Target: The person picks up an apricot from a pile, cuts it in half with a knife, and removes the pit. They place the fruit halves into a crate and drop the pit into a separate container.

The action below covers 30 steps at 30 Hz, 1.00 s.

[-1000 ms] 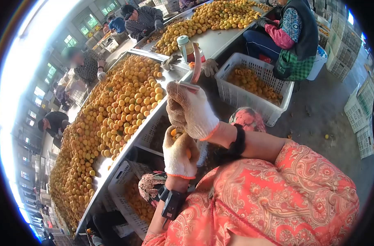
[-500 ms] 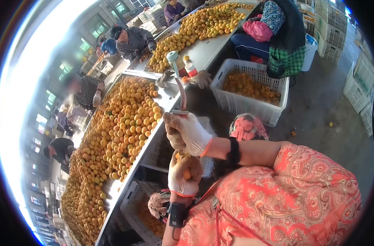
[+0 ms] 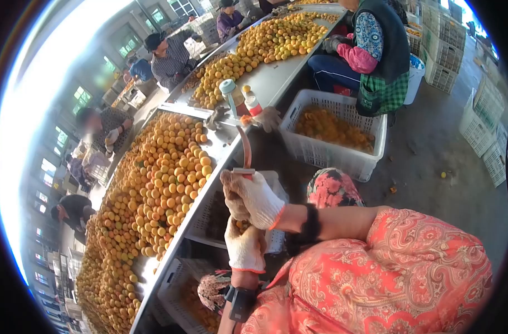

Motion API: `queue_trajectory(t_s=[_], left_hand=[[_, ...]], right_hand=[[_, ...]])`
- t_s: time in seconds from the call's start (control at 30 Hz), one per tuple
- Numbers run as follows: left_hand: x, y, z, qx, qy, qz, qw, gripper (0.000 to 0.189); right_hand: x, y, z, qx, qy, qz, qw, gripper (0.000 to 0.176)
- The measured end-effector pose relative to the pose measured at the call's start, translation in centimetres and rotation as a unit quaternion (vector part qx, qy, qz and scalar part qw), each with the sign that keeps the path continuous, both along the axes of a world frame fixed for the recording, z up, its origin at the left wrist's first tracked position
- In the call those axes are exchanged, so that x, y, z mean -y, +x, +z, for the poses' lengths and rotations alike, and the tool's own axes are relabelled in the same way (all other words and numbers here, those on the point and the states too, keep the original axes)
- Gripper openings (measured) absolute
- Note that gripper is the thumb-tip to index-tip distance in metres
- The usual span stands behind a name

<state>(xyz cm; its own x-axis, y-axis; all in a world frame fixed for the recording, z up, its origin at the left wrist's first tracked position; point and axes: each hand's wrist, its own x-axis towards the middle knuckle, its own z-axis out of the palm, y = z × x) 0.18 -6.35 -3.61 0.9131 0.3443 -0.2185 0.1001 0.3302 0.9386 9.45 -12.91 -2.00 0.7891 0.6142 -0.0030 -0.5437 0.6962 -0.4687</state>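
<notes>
My right hand (image 3: 251, 197), in a soiled white glove, is closed round the handle of a curved knife (image 3: 246, 149), whose blade points up and away from the fist. Just below it, my gloved left hand (image 3: 245, 246) is closed, its fingers against the right hand. A bit of an orange apricot (image 3: 242, 225) shows between the two hands; most of it is hidden by the gloves. Both hands are beside the edge of a metal table, where a large heap of apricots (image 3: 167, 189) lies.
Below my hands stands a plastic crate (image 3: 276, 189); another crate (image 3: 335, 158) with cut fruit is to the right. A flask (image 3: 230, 93), a red-and-white can (image 3: 253, 106) and a loose glove (image 3: 268, 119) sit by the table joint. Several people work around the tables.
The view has shifted slightly. My left hand has turned, so the apricot piece seen between its fingers is now hidden. The right hand still grips the knife.
</notes>
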Motion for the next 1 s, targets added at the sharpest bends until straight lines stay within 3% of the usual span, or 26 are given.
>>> queue_trajectory(t_s=[0.1, 0.17, 0.3, 0.37, 0.4, 0.43, 0.47, 0.5, 0.53, 0.6, 0.63, 0.67, 0.7, 0.73, 0.77, 0.8, 0.87, 0.9, 0.97, 1.0], left_hand=[[-1.2, 1.0, -2.5, 0.040, 0.042, -0.017, 0.998, 0.038], [-0.9, 1.3, -3.1, 0.130, 0.215, -0.022, 0.968, 0.047], [-0.9, 0.9, -2.9, 0.122, 0.331, -0.008, 0.936, 0.037], [-0.1, 0.0, -0.5, 0.027, 0.425, -0.047, 0.904, 0.048], [-0.1, 0.2, -0.7, 0.071, 0.389, -0.030, 0.918, 0.043], [-0.2, 0.2, -0.4, 0.052, 0.476, -0.021, 0.878, 0.043], [-0.4, 0.5, -0.4, 0.097, 0.573, -0.006, 0.813, 0.040], [-0.8, 0.5, -0.5, 0.090, 0.561, -0.011, 0.823, 0.037], [-1.1, 0.9, -1.2, 0.166, 0.579, 0.017, 0.798, 0.026], [-2.0, 1.3, -2.2, 0.187, 0.590, 0.023, 0.785, 0.023], [-2.5, 1.8, -3.1, 0.217, 0.524, 0.021, 0.823, 0.021], [-3.3, 2.0, -3.8, 0.172, 0.470, 0.000, 0.866, 0.022], [-3.0, 1.4, -2.8, 0.156, 0.359, -0.032, 0.920, 0.026], [-2.9, 1.0, -2.1, 0.136, 0.281, -0.046, 0.949, 0.032], [-3.1, 1.2, -2.5, 0.130, 0.196, -0.043, 0.971, 0.035], [-2.9, 0.3, -1.5, 0.086, 0.185, -0.041, 0.978, 0.036], [-2.2, -1.0, 0.7, 0.012, 0.171, -0.018, 0.985, 0.036], [-3.1, -1.4, 0.2, 0.029, 0.118, -0.056, 0.991, 0.030], [-5.0, -1.8, -0.7, 0.057, 0.117, -0.103, 0.986, 0.025], [-5.3, -1.8, -0.5, 0.060, 0.118, -0.101, 0.986, 0.025]], right_hand=[[0.6, -0.5, 1.4, 0.000, -0.053, -0.043, 0.998, 0.031], [0.7, -0.5, 1.4, -0.004, -0.067, -0.060, 0.996, 0.031], [0.5, -0.4, 0.5, -0.019, -0.047, -0.052, 0.997, 0.030], [0.7, -0.3, 0.6, -0.033, -0.047, -0.049, 0.997, 0.031], [0.8, 0.0, 0.3, -0.006, -0.017, -0.031, 0.999, 0.025], [1.1, -0.1, -0.4, 0.015, 0.009, -0.009, 1.000, 0.019], [3.1, -2.1, 2.7, -0.096, -0.006, -0.001, 0.995, 0.018], [5.0, -3.5, 6.0, -0.216, -0.027, 0.007, 0.976, 0.018], [4.9, -3.1, 5.4, -0.251, -0.050, 0.022, 0.967, 0.018], [2.8, -1.3, 3.3, -0.109, -0.066, -0.004, 0.992, 0.022], [1.4, -0.1, 1.8, -0.035, -0.070, -0.016, 0.997, 0.025], [0.3, 1.1, 0.2, 0.042, -0.070, -0.030, 0.996, 0.029], [-0.5, 1.8, -0.1, 0.004, -0.018, -0.002, 1.000, 0.029], [-0.8, 2.2, -0.7, 0.160, -0.106, -0.056, 0.980, 0.030], [-1.9, 3.2, -1.9, -0.017, 0.026, 0.058, 0.998, 0.028], [-1.7, 2.9, -1.5, -0.031, 0.020, 0.059, 0.998, 0.028], [-1.2, 2.3, 1.0, -0.169, -0.015, 0.052, 0.984, 0.047], [-0.9, 2.1, 1.0, -0.171, -0.019, 0.054, 0.984, 0.047], [-0.3, 2.1, 1.2, -0.115, 0.002, 0.059, 0.992, 0.043], [0.0, 2.3, 0.6, -0.028, 0.018, 0.055, 0.998, 0.036]])
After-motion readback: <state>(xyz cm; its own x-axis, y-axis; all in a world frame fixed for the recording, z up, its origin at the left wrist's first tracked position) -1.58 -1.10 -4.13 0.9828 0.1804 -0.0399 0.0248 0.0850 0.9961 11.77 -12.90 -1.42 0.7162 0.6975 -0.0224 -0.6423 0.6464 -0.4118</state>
